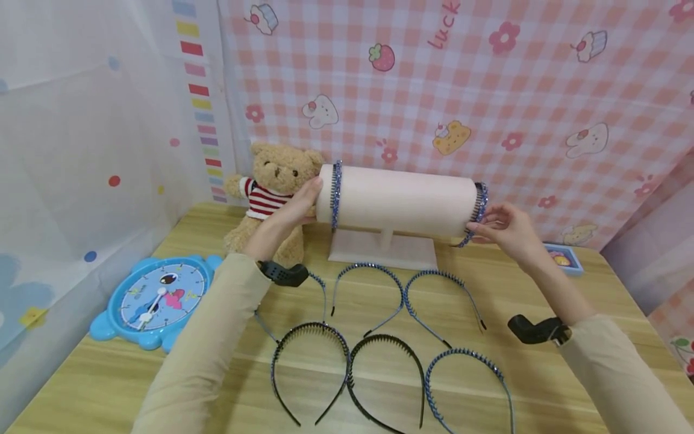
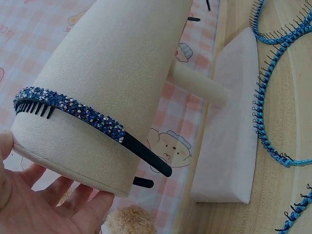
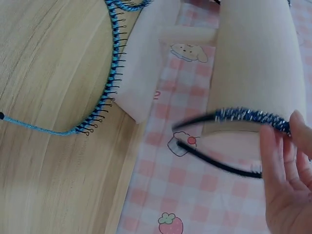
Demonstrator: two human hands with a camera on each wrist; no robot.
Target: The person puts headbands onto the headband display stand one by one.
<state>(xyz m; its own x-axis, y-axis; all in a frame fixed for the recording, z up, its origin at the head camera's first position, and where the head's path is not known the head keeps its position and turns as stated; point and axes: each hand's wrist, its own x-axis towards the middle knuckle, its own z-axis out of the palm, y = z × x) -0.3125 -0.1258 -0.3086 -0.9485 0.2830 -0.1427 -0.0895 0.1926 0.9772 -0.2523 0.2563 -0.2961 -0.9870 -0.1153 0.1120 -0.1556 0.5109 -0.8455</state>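
A cream cylindrical headband stand [image 1: 401, 196] on a flat base [image 1: 382, 248] lies crosswise at the back of the table. Around its left end sits a glittery blue headband [image 1: 336, 194] with black comb teeth and dark tips [image 2: 151, 158]. My left hand [image 1: 287, 214] grips the rim at that end, fingers along the end face and thumb on the side. At the other end, my right hand [image 1: 509, 229] pinches a second sparkly blue headband [image 3: 251, 116] between thumb and fingers. Its band overlaps the cylinder's end, and its two black ends hang free beside the cylinder.
Several blue and black toothed headbands [image 1: 374, 265] lie in two rows on the wooden table in front. A teddy bear [image 1: 271, 187] sits behind my left hand. A blue toy clock [image 1: 162, 295] lies at the left, and a small blue frame [image 1: 566, 259] at the back right.
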